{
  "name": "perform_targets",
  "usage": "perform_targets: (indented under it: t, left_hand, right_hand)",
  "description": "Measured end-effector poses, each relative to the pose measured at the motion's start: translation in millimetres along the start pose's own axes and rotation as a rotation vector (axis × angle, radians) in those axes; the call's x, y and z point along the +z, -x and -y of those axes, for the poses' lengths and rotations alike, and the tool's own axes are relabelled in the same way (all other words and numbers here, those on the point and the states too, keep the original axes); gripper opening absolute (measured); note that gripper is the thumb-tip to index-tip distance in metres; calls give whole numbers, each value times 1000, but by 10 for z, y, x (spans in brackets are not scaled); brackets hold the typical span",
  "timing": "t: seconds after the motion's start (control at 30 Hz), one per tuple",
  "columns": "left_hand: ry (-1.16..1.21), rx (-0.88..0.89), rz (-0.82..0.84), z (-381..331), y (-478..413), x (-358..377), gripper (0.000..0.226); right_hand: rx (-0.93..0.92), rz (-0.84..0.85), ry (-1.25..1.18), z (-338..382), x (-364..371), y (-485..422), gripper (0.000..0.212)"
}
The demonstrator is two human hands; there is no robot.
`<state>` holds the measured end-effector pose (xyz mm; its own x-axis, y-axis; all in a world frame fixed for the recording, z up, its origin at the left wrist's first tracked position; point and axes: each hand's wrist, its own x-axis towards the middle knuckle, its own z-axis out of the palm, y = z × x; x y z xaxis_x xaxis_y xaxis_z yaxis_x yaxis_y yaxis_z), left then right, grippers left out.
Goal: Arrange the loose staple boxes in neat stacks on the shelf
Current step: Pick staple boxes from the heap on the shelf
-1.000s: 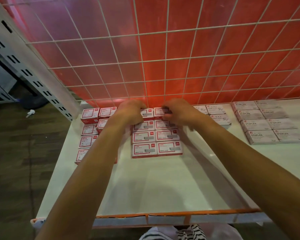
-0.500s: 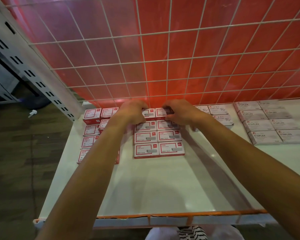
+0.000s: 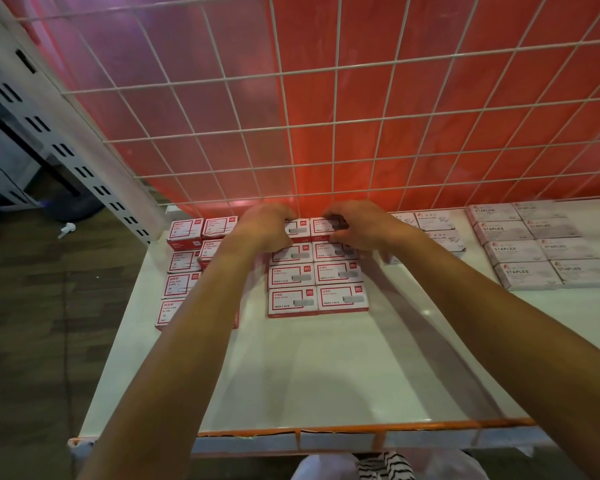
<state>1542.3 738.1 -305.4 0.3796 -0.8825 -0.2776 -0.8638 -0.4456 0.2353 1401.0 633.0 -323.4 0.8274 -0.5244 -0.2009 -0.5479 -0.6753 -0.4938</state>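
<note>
Red-and-white staple boxes [image 3: 291, 277] are laid in two columns on the shelf [image 3: 326, 368].
The back pair is gripped by curled fingers of the left hand [image 3: 267, 227] and right hand [image 3: 359, 227].

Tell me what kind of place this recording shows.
Probably a stationery shop's display shelving: a white shelf with an orange front strip, a wire grid back panel, and neat rows of red-and-white staple boxes and grey staple boxes.

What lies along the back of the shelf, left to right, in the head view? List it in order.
Red paper clip boxes → left hand → right hand → white paper clip boxes → grey STAPLES boxes. The red staple boxes that both hands grip are left out.
</note>
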Motion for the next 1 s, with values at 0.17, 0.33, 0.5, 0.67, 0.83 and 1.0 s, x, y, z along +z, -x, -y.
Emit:
perform_targets:
  t: [0.17,0.33,0.5,0.67,0.83,1.0]
  left_hand:
    - [17,-20,-90,-78,73,0,48]
    - [-14,46,-197,-313,128,47,54]
    - [-9,158,-241,-713,162,170,47]
    - [-46,229,-242,-1266,163,302,44]
    - [-57,278,-234,-1962,167,489,40]
    - [-93,285,-217,-2726,121,720,45]
  right_hand:
    - [35,-67,2,-61,19,63,55]
    - [40,-189,130,-123,34,227,51]
    - [22,-332,220,-211,6,530,46]
    - [110,-347,245,-483,-101,888,49]
    - [182,-430,251,-914,-268,1327,49]
    - [281,-448,282,-1477,-487,1776,49]
